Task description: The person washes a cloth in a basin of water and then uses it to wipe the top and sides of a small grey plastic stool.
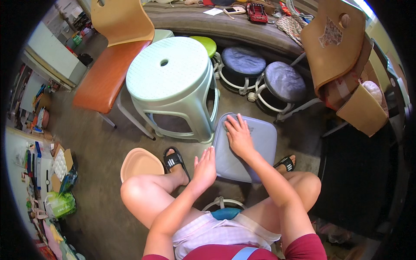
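A grey, rounded-square stool (263,146) with a smooth top stands between my feet. Flat on its upper left part rests my right hand (240,138), fingers spread. A dark printed-looking patch shows around that hand; its full shape is hidden beneath the fingers. My left hand (205,169) is raised beside the stool's left edge, fingers straight and thumb slightly apart, gripping nothing. Whether it touches the edge I cannot tell. Just beyond stands a tall pale-green plastic stool (182,74) with a hole in its top.
A peach plastic basin (141,164) sits by my left foot. Two round stools with dark seats (243,60) stand ahead, before a striped couch (195,16). An orange-seated chair (100,78) is at left; a wooden-backed chair (334,42) and cardboard box (364,107) are at right.
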A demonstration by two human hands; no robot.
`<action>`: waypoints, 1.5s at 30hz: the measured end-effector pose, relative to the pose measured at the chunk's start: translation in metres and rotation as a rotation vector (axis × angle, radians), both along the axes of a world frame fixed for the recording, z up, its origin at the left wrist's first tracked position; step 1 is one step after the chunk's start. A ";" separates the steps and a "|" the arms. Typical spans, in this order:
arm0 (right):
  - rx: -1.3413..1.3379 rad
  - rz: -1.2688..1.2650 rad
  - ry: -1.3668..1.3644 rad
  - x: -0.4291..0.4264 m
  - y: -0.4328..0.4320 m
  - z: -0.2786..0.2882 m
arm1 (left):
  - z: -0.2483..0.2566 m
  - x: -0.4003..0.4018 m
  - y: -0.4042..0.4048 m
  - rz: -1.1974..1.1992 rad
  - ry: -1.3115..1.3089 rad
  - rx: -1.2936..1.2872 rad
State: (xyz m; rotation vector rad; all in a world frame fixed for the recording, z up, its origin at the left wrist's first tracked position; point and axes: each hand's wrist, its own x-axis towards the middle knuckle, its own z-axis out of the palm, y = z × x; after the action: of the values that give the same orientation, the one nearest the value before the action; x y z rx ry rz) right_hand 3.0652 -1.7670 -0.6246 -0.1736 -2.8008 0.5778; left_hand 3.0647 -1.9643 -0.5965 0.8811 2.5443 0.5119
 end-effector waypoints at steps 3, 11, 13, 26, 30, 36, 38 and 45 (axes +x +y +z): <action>0.001 0.074 0.018 0.002 -0.021 -0.002 | 0.010 -0.007 -0.001 -0.003 -0.025 -0.067; -0.025 0.225 -0.010 0.048 -0.045 0.011 | 0.001 -0.010 -0.011 0.013 -0.061 -0.079; -0.061 0.294 -0.037 0.066 -0.051 0.012 | 0.002 -0.014 -0.014 0.012 -0.095 -0.086; -0.227 0.439 -0.050 0.097 -0.028 0.040 | 0.003 -0.025 -0.017 0.042 0.064 0.021; -0.244 0.276 0.030 0.072 -0.032 0.034 | -0.001 -0.028 -0.015 0.062 0.092 0.070; -0.010 0.239 0.021 0.064 -0.058 0.005 | 0.002 -0.024 -0.015 0.021 0.127 0.042; -0.046 0.258 0.001 0.067 -0.055 0.003 | 0.001 -0.025 -0.016 -0.027 0.151 0.014; -0.091 0.332 0.016 0.078 -0.057 0.011 | -0.002 -0.019 -0.013 0.027 0.135 -0.038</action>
State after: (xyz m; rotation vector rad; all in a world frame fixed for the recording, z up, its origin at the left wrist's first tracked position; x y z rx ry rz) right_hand 3.1434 -1.8242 -0.6140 0.2825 -2.8060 0.7757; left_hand 3.0456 -1.9768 -0.5984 0.8969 2.6816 0.4235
